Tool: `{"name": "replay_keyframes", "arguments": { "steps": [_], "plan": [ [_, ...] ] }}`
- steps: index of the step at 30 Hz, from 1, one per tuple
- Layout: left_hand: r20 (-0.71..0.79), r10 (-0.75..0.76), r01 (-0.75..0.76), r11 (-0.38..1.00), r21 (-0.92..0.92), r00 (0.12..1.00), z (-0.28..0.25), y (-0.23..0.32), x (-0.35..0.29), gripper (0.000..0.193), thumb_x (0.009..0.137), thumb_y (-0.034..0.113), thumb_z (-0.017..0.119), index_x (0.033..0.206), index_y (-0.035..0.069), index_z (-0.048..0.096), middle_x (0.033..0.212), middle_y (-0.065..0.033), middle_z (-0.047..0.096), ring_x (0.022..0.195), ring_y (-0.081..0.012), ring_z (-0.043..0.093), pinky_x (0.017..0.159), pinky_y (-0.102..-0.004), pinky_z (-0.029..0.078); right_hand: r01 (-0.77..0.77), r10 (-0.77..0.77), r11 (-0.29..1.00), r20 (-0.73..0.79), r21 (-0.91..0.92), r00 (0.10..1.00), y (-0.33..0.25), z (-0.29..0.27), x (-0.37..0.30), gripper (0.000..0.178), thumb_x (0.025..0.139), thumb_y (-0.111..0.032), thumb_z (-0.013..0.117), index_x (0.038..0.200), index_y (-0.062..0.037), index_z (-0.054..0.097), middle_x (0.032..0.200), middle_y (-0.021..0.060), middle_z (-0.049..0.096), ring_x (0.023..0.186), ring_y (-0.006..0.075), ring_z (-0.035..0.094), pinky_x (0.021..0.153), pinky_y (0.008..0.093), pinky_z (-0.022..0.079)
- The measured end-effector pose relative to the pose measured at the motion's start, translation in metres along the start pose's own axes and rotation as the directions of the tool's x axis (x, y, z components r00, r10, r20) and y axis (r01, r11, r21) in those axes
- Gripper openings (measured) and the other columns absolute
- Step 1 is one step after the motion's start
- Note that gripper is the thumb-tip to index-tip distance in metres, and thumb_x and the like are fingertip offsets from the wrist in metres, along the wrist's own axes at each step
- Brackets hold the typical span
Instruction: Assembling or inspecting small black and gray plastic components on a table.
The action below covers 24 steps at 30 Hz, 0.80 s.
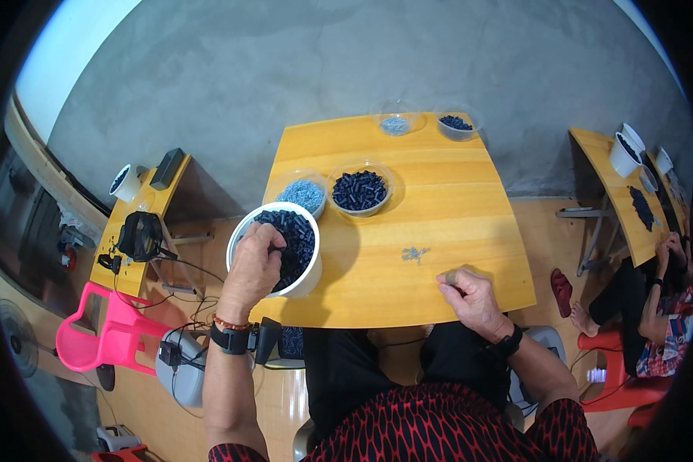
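Note:
My left hand (pixel 256 260) reaches into a white bucket (pixel 311 279) of short dark blue tube-like pieces (pixel 294 245) at the table's front left. Its fingers are bent together among the pieces; the tips are hidden. My right hand (pixel 470 292) rests by the front right edge, fingers curled and thumb against them; anything in them is too small to make out. Just beyond it lies a small loose heap of thin silvery pieces (pixel 415 254). Behind the bucket stand a clear tub of small light blue-grey pieces (pixel 302 192) and another of dark blue pieces (pixel 359 190).
Two more clear tubs (pixel 395 125) (pixel 456 125) stand at the far edge of the wooden table (pixel 431 173). Left are a side table (pixel 115 231) and a pink chair (pixel 104 327), with cables on the floor. At right, another person (pixel 662 316) sits by a table (pixel 602 165).

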<state>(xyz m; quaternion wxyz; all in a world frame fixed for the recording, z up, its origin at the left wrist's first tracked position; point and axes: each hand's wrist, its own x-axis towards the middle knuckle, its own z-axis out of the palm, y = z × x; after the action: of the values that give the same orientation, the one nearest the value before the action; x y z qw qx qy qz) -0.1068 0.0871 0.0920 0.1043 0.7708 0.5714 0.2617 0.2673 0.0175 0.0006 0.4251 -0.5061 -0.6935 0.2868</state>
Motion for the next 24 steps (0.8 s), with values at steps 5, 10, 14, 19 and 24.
{"name": "replay_keyframes", "arguments": {
  "steps": [5,10,14,19,24],
  "plan": [
    [-0.039,0.018,-0.016,0.999,0.048,0.999,0.000,0.015,-0.001,0.026,0.072,-0.007,0.064,0.096,0.001,0.059,0.097,-0.0182,0.058,0.095,-0.0366,0.059,0.082,-0.0431,0.049,0.003,-0.003,0.999,-0.018,0.034,1.000,0.002,0.002,0.000,0.008,0.087,0.001,0.065,0.094,0.0051,0.066,0.085,0.0140,0.067,0.078,0.0229,0.066,0.070,0.0302,0.051],
    [0.019,0.035,-0.037,0.995,0.089,0.999,-0.002,0.016,0.000,0.030,0.070,-0.005,0.066,0.098,0.002,0.059,0.098,-0.0178,0.058,0.096,-0.0388,0.059,0.084,-0.0442,0.048,0.019,-0.019,1.000,-0.009,-0.002,1.000,0.001,0.001,0.000,0.008,0.086,0.001,0.066,0.093,0.0051,0.066,0.085,0.0146,0.067,0.078,0.0245,0.066,0.070,0.0308,0.051],
    [0.045,0.022,-0.026,0.995,0.095,0.999,0.000,0.015,0.003,0.028,0.070,-0.006,0.066,0.095,0.002,0.059,0.098,-0.0171,0.058,0.096,-0.0389,0.059,0.083,-0.0442,0.048,-0.002,0.002,1.000,-0.007,-0.004,1.000,0.001,0.001,0.000,0.008,0.086,0.001,0.066,0.092,0.0051,0.066,0.085,0.0148,0.067,0.077,0.0253,0.066,0.070,0.0317,0.051],
    [-0.018,0.054,-0.054,0.999,-0.003,0.998,0.004,-0.003,0.008,0.021,0.073,-0.010,0.064,0.090,0.002,0.058,0.090,-0.0145,0.059,0.087,-0.0337,0.060,0.077,-0.0408,0.049,0.010,-0.010,1.000,-0.022,0.007,1.000,0.003,0.003,-0.001,0.008,0.087,0.001,0.066,0.093,0.0050,0.066,0.083,0.0141,0.067,0.076,0.0239,0.065,0.070,0.0311,0.051],
    [-0.144,-0.068,0.021,0.952,-0.306,0.987,0.001,-0.023,0.008,0.015,0.081,-0.007,0.062,0.091,0.004,0.058,0.082,-0.0034,0.057,0.074,-0.0153,0.056,0.064,-0.0280,0.047,-0.004,0.004,1.000,-0.002,0.013,1.000,-0.003,0.002,0.001,0.008,0.087,0.000,0.066,0.093,0.0048,0.067,0.083,0.0132,0.066,0.075,0.0219,0.065,0.069,0.0303,0.051]
  ]
}}
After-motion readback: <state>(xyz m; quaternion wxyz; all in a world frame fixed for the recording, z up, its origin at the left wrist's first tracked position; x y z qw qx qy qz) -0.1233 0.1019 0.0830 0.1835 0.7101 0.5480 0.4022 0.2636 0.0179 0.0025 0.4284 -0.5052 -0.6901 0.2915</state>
